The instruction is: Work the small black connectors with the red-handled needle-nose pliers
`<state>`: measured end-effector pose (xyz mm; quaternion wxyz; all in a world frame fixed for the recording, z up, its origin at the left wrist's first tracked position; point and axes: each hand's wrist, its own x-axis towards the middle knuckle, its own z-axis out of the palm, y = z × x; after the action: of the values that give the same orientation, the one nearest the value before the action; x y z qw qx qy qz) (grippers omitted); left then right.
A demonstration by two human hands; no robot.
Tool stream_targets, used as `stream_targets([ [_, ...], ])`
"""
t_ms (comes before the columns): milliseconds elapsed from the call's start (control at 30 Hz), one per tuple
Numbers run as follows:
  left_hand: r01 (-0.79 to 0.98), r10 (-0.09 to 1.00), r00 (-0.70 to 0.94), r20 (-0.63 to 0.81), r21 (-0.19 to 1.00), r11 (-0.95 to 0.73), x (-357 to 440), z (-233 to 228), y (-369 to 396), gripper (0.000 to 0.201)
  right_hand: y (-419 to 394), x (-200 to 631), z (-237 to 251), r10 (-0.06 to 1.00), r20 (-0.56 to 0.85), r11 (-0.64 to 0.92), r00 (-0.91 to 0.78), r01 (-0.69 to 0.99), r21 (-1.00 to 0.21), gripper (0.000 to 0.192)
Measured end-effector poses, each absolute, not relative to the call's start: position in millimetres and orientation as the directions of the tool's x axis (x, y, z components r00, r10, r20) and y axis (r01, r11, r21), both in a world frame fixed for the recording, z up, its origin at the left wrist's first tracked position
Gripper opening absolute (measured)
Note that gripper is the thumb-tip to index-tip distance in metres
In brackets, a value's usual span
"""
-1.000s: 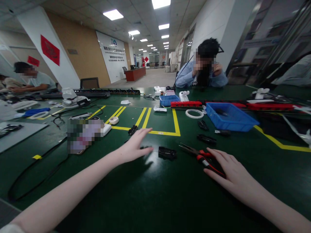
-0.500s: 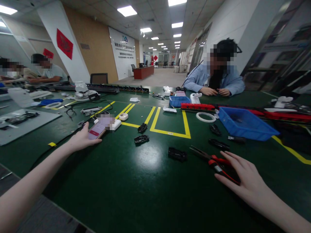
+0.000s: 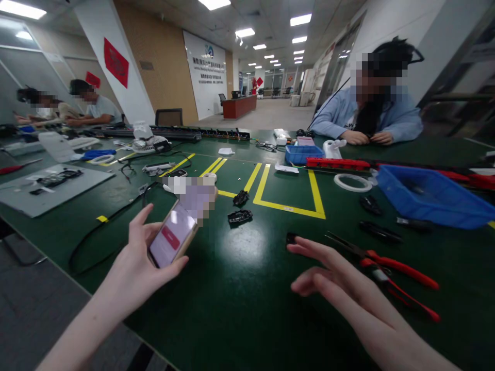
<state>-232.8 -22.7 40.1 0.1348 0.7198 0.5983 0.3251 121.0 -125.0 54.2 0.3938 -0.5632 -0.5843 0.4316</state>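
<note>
Just now, in the head view, the left hand (image 3: 141,265) is gripping a phone (image 3: 173,238) by its lower end, thumb on one side and fingers curled behind, holding it tilted above the near left part of the green worktop (image 3: 240,309) with its screen lit and showing a red button. Meanwhile the right hand (image 3: 340,288) is hovering open and empty, fingers spread, over the near right part of the worktop, just beside the red-handled pliers (image 3: 390,270) and close to a small black part (image 3: 291,238) peeking past its fingertip. As a judgement, the phone is looking loosely pinched near one end, so it could be slipping out and knocking the hard surface; its glossy glass face and smooth rim are offering little friction. The right hand, drifting low, could also be brushing the pliers' pointed metal tips, or nudging the black moulded clips (image 3: 240,216) lying near the yellow tape lines (image 3: 288,207) towards mid-table. The worktop is looking matte yet slightly reflective. A rigid blue plastic bin (image 3: 433,198) is sitting towards the right edge, a white ring (image 3: 350,182) beside it, and a black cable (image 3: 104,226) is looping near the left edge.
</note>
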Motion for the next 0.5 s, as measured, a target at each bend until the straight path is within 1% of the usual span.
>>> stream_targets([
  [67, 0.674, 0.947, 0.110, 0.303, 0.678, -0.295, -207, 44, -51, 0.114, -110, 97, 58, 0.986, -0.020, 0.002, -0.164, 0.134, -0.991, 0.056],
  [100, 0.626, 0.947, 0.128, 0.294, 0.717, -0.307, -194, 46, -62, 0.112, -102, 87, 60, 0.980, 0.017, 0.028, -0.196, 0.054, -0.998, 0.060],
  [133, 0.579, 0.942, 0.155, 0.299, 0.745, -0.332, -182, 48, -72, 0.113, -94, 79, 62, 0.974, 0.087, 0.084, -0.209, -0.021, -0.996, 0.065],
  [200, 0.510, 0.947, 0.187, 0.261, 0.798, -0.321, -161, 52, -86, 0.113, -80, 67, 70, 0.962, 0.225, 0.201, -0.154, -0.155, -0.967, 0.079],
  [233, 0.485, 0.948, 0.208, 0.239, 0.817, -0.312, -153, 54, -92, 0.113, -74, 62, 75, 0.966, 0.239, 0.215, -0.103, -0.199, -0.956, 0.084],
  [300, 0.464, 0.951, 0.246, 0.185, 0.839, -0.284, -142, 54, -98, 0.118, -66, 53, 87, 0.983, 0.168, 0.142, -0.071, -0.283, -0.949, 0.087],
  [367, 0.442, 0.952, 0.266, 0.148, 0.859, -0.257, -138, 50, -101, 0.122, -61, 47, 101, 0.992, 0.122, 0.100, -0.043, -0.340, -0.935, 0.079],
  [400, 0.402, 0.948, 0.287, 0.136, 0.882, -0.248, -138, 46, -101, 0.124, -60, 45, 108, 0.994, 0.109, 0.094, -0.021, -0.364, -0.926, 0.074],
  [433, 0.324, 0.941, 0.315, 0.128, 0.917, -0.233, -139, 42, -100, 0.125, -59, 43, 114, 0.995, 0.104, 0.095, -0.003, -0.395, -0.914, 0.070],
  [467, 0.204, 0.926, 0.358, 0.122, 0.957, -0.205, -139, 37, -99, 0.124, -59, 43, 119, 0.996, 0.083, 0.071, -0.009, -0.430, -0.900, 0.069],
  [500, 0.037, 0.898, 0.424, 0.119, 0.988, -0.149, -140, 33, -97, 0.119, -59, 43, 123, 0.998, 0.066, 0.049, -0.019, -0.466, -0.883, 0.070],
])
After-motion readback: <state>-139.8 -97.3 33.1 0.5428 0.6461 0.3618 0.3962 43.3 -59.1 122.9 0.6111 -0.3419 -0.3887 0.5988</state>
